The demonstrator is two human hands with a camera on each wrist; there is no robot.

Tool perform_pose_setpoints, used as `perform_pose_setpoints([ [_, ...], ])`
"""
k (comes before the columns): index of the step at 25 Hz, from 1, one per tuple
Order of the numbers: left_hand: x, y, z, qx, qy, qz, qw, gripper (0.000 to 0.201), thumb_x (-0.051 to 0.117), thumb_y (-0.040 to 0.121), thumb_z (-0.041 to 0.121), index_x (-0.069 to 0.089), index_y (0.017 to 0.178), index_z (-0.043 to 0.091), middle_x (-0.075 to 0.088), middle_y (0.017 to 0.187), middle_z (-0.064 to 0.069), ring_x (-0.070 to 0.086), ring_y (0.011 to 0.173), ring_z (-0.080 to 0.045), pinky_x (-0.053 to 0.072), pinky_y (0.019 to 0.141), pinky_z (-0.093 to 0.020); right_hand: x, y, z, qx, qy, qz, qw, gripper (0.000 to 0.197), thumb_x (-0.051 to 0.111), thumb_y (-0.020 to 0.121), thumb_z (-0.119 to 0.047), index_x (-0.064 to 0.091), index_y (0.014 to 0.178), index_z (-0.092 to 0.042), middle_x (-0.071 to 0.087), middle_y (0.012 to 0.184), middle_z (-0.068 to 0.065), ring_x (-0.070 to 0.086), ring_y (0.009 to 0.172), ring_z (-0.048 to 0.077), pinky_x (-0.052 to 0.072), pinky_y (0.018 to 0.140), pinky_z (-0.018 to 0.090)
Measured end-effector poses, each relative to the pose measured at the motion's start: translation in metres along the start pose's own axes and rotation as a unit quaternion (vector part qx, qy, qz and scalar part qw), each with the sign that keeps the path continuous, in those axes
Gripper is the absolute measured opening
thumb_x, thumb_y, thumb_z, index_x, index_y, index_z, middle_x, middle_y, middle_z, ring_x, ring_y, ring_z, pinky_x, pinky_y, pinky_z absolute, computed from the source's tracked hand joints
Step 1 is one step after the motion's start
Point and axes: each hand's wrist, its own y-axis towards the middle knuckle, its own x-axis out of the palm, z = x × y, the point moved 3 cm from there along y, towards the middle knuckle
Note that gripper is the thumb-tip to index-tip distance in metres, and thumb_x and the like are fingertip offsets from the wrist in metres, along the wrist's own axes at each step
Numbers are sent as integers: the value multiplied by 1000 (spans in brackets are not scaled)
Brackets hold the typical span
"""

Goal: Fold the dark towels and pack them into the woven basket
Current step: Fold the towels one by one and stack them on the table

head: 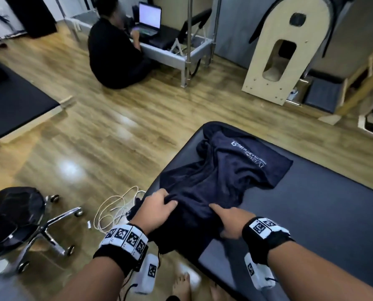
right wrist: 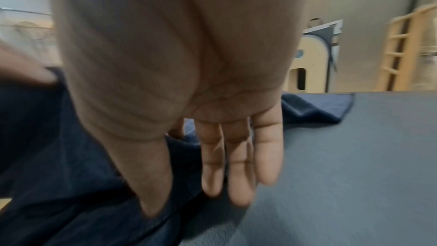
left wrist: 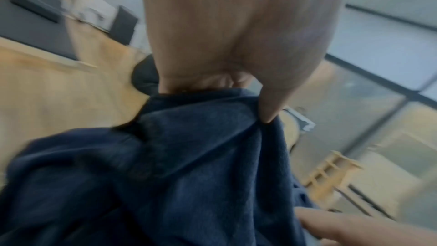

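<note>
A crumpled dark navy towel (head: 224,177) with white lettering lies on the near left corner of a grey padded table (head: 311,213). Its near end hangs over the table edge. My left hand (head: 159,205) grips a bunched fold of that near end, fingers curled into the towel (left wrist: 189,156) and thumb pressed on it. Just to the right, my right hand (head: 226,218) rests its thumb on the towel (right wrist: 59,147). Its fingers (right wrist: 236,166) are straight, above the table (right wrist: 343,156). No woven basket is in view.
A black swivel stool (head: 13,218) and a coil of white cable (head: 116,205) are on the wooden floor left of the table. Farther off, a person (head: 116,53) sits on the floor at a laptop. Wooden exercise equipment (head: 285,51) stands at the back right.
</note>
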Motion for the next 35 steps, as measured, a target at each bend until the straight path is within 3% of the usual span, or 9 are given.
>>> perform_pose_setpoints([
  [5, 23, -3, 90, 206, -64, -111, 970, 18, 71, 76, 32, 54, 79, 26, 67, 78, 5, 63, 77, -8, 50, 72, -28, -3, -48, 1, 7, 242, 210, 947, 84, 76, 76, -40, 35, 149, -32, 52, 136, -4, 51, 128, 14, 43, 107, 30],
  [8, 44, -11, 140, 343, -15, -156, 926, 24, 69, 70, 8, 58, 83, 26, 63, 89, 10, 59, 85, -2, 44, 79, -19, -13, -80, 7, -70, 360, 337, 867, 95, 73, 73, -7, 31, 155, -34, 43, 148, -19, 44, 134, -3, 38, 110, 19],
  [11, 66, -17, 175, 437, 60, -222, 869, 32, 62, 70, -1, 66, 93, 20, 64, 104, 10, 58, 102, -4, 44, 93, -17, -21, -108, 34, -74, 382, 350, 852, 93, 50, 66, 12, 45, 148, -31, 47, 146, -19, 48, 131, -4, 40, 101, 10],
  [15, 90, -31, 211, 472, 159, -247, 831, 38, 56, 72, 3, 59, 100, 28, 60, 103, 12, 57, 101, -13, 48, 91, -32, -23, -144, 82, 20, 273, 326, 905, 19, 65, 76, -13, 65, 79, -31, 58, 97, -13, 60, 87, 13, 51, 81, 32],
  [22, 143, -44, 275, 392, 245, -150, 874, 7, 62, 71, 29, 58, 75, 25, 63, 84, 5, 62, 86, -19, 53, 75, -34, 22, -229, 202, 213, 234, 385, 867, 35, 68, 75, -40, 40, 56, -29, 49, 79, -4, 57, 82, 24, 50, 70, 37],
  [26, 204, -83, 341, 364, 108, -148, 913, 18, 69, 71, 14, 52, 69, 20, 59, 69, 6, 56, 66, -12, 44, 60, -28, 72, -318, 290, 315, 263, 419, 810, 29, 66, 79, -33, 48, 60, -19, 47, 75, -3, 58, 79, 27, 44, 66, 36],
  [29, 258, -121, 389, 425, 79, -172, 885, 18, 66, 76, 10, 52, 78, 20, 63, 75, 5, 59, 73, -18, 48, 68, -32, 103, -370, 333, 371, 210, 349, 835, 16, 63, 80, -35, 57, 73, -22, 51, 90, -3, 61, 96, 27, 50, 75, 37],
  [32, 311, -167, 424, 503, 127, -205, 830, 27, 57, 80, 6, 58, 96, 28, 67, 94, 9, 63, 93, -16, 51, 85, -33, 113, -400, 342, 226, 277, 372, 857, 49, 78, 77, -40, 60, 123, -35, 54, 119, -12, 57, 115, 8, 45, 93, 21],
  [35, 344, -203, 439, 555, 191, -253, 769, 45, 46, 78, 7, 61, 111, 35, 65, 109, 4, 61, 107, -22, 50, 94, -38, 101, -411, 334, 40, 411, 403, 817, 81, 80, 78, -14, 45, 146, -41, 55, 133, -23, 55, 116, -10, 39, 91, 3],
])
